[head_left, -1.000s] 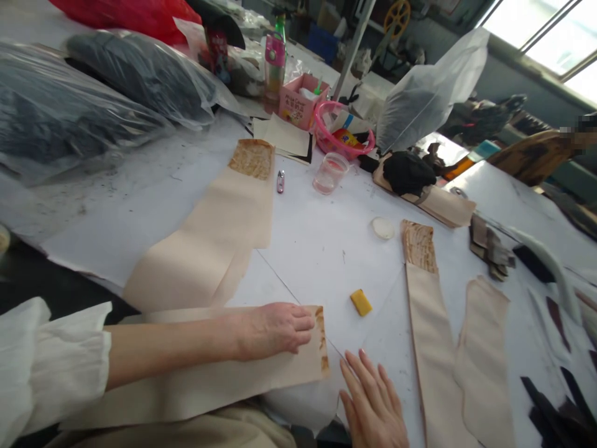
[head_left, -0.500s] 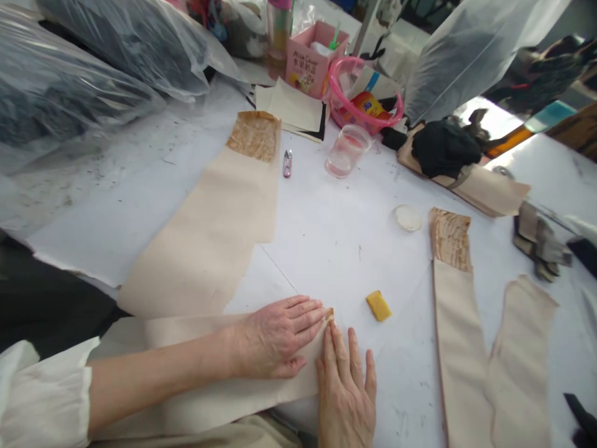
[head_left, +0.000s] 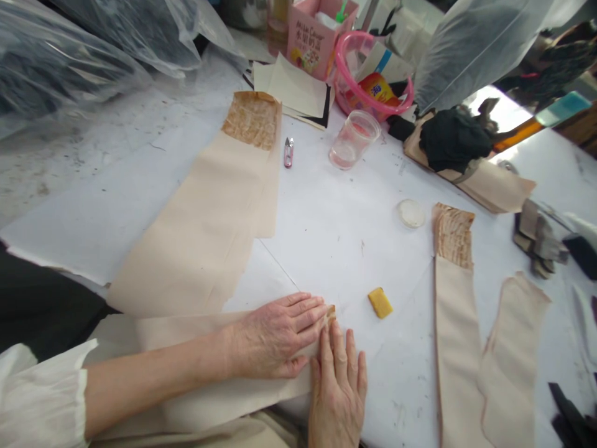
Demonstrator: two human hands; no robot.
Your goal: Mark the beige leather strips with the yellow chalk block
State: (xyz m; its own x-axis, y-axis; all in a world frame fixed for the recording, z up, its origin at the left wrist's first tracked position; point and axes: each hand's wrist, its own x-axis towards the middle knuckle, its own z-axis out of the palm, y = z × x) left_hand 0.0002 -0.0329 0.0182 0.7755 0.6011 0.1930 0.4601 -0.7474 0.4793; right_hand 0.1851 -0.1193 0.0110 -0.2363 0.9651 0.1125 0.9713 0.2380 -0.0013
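Note:
My left hand (head_left: 275, 336) lies flat, fingers stretched out, on the right end of a long beige strip (head_left: 186, 373) at the near table edge. My right hand (head_left: 338, 386) lies flat beside it, fingers pointing away from me, covering the strip's brown-stained end. Both hands press down and hold nothing. A small yellow block (head_left: 380, 302) sits on the white table just right of my fingertips.
A wider beige strip (head_left: 214, 205) with a brown end lies to the left, two more (head_left: 454, 298) to the right. A clear cup (head_left: 351, 140), small snips (head_left: 288, 152), a round white lid (head_left: 411, 213), a pink basket (head_left: 373, 81) and plastic bags (head_left: 69, 56) stand farther back.
My right hand slid up from the table edge onto the strip's stained end, next to my left hand, whose fingers flattened. The view tilted down and closer.

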